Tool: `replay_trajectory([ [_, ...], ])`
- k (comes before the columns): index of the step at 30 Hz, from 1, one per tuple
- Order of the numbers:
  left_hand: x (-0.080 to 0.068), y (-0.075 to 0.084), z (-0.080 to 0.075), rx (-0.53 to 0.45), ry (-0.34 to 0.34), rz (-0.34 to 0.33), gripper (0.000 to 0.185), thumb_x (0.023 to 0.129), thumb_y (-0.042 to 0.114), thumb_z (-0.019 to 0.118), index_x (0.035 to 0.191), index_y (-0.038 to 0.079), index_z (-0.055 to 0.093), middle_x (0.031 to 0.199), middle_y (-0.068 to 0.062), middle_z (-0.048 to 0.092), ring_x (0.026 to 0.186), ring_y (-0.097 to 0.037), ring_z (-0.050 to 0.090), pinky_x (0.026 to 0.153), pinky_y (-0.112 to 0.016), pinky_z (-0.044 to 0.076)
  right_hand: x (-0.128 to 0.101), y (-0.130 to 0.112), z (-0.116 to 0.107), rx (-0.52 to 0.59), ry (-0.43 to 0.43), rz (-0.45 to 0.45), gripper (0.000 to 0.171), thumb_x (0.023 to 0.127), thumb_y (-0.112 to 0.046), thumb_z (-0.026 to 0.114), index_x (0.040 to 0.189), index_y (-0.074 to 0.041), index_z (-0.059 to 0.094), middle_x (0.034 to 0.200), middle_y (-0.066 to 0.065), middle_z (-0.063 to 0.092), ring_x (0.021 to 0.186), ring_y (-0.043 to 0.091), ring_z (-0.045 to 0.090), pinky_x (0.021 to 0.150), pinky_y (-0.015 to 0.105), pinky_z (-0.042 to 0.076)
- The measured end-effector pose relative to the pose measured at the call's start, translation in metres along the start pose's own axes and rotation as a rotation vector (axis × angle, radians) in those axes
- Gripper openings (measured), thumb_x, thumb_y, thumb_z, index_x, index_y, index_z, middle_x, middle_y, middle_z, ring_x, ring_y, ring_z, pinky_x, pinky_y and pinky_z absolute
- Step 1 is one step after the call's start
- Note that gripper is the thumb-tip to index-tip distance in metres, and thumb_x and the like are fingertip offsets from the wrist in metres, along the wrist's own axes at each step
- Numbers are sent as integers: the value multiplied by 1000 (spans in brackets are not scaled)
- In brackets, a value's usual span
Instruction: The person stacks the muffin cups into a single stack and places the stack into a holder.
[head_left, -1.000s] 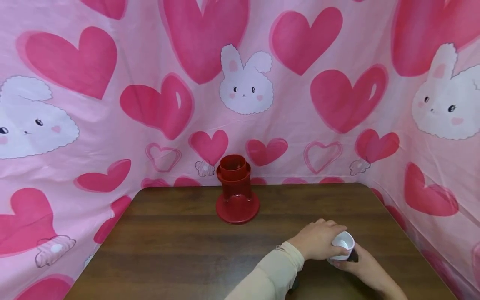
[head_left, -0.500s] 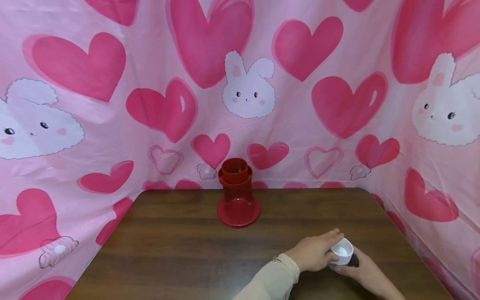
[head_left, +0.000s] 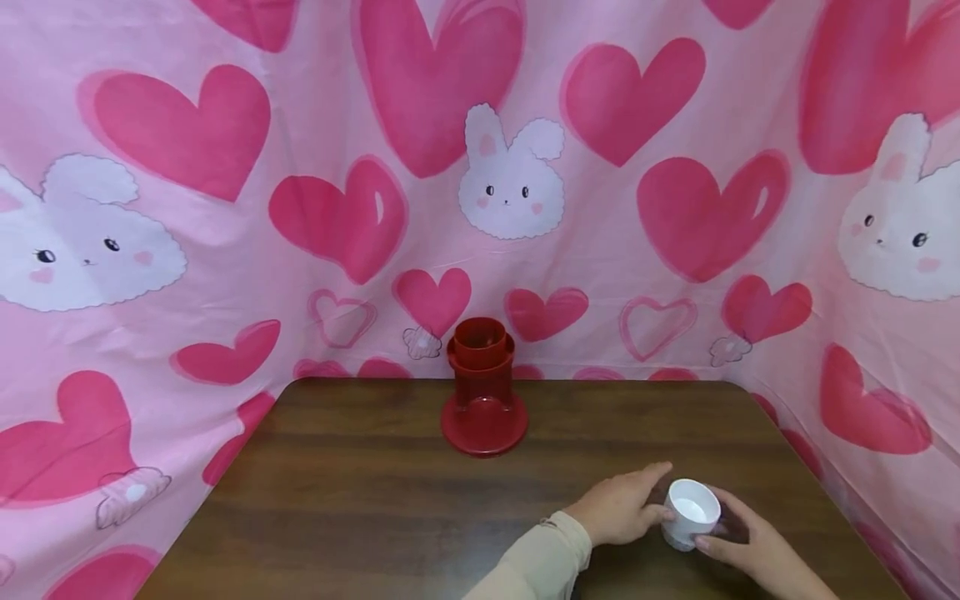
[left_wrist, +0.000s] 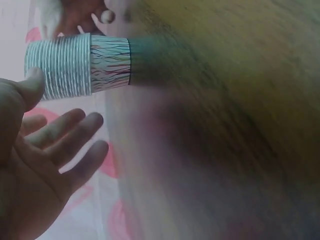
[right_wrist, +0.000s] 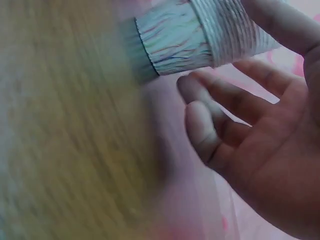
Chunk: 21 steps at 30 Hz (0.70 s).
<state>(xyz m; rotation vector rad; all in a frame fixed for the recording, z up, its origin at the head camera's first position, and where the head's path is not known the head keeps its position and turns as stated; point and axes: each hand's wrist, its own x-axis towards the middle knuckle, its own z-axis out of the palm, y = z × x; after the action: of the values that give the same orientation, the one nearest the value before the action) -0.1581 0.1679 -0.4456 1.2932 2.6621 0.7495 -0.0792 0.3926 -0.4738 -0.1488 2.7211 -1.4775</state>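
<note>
A stack of white paper cups (head_left: 692,522) stands upright at the right front of the table, its ridged rims at the top. Its lowest cup (left_wrist: 111,62) carries thin coloured wavy lines. My left hand (head_left: 617,506) is at its left side, the thumb at the rims and the other fingers spread away from the cups. Around the right side comes my right hand (head_left: 753,542); its thumb is against the stack and the forefinger reaches behind. In the right wrist view, the remaining fingers (right_wrist: 200,125) curl loosely below the stack.
A red cylindrical holder (head_left: 483,387) on a round base stands at the back middle of the brown wooden table (head_left: 360,492). Pink cloth (head_left: 600,233) with hearts and rabbits hangs behind and along both sides.
The left hand has loosened from the stack and drawn slightly left, its fingers spreading. More of the cups' side now shows between the hands. The right hand has shifted slightly right.
</note>
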Motion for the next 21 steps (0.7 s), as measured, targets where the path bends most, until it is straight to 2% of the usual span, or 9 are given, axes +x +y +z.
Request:
replay_trajectory([
  [4, 2, -7, 2, -106, 15, 14, 47, 96, 32, 70, 140, 20, 56, 121, 15, 62, 106, 6, 55, 88, -11, 41, 2, -8, 6, 32, 48, -5, 57, 92, -6, 73, 135, 19, 45, 112, 16, 63, 88, 2, 60, 71, 27, 55],
  [6, 1, -13, 0, -165, 36, 23, 43, 95, 28, 73, 135, 18, 60, 114, 13, 62, 100, 6, 55, 83, -10, 41, 6, -16, 13, 25, 95, 3, 55, 89, -5, 75, 132, 18, 49, 111, 17, 64, 87, 3, 61, 71, 26, 55],
  [9, -4, -26, -8, -234, 77, 31, 41, 95, 24, 72, 134, 15, 61, 115, 10, 62, 101, 5, 55, 82, -10, 42, 14, -32, 27, 15, 175, -20, 55, 86, -5, 78, 130, 17, 53, 111, 22, 66, 85, 4, 62, 70, 25, 55],
  [14, -15, -48, -29, -315, 148, 21, 39, 97, 21, 69, 135, 13, 60, 118, 6, 62, 103, 0, 57, 84, -14, 46, 37, -61, 45, 14, 227, -67, 51, 85, -8, 81, 127, 11, 59, 106, 17, 69, 85, 8, 63, 70, 27, 55],
  [17, -20, -59, -46, -321, 195, 9, 40, 97, 21, 68, 136, 13, 60, 116, 5, 61, 101, -1, 57, 86, -17, 47, 55, -78, 50, 7, 230, -99, 50, 86, -10, 81, 127, 9, 60, 106, 15, 69, 86, 10, 63, 71, 27, 54],
  [21, -24, -70, -76, -290, 253, -9, 42, 97, 20, 69, 137, 12, 59, 116, 3, 60, 100, -3, 57, 88, -17, 47, 80, -102, 54, 4, 233, -160, 50, 88, -14, 80, 128, 8, 60, 107, 17, 69, 88, 14, 64, 71, 27, 54],
])
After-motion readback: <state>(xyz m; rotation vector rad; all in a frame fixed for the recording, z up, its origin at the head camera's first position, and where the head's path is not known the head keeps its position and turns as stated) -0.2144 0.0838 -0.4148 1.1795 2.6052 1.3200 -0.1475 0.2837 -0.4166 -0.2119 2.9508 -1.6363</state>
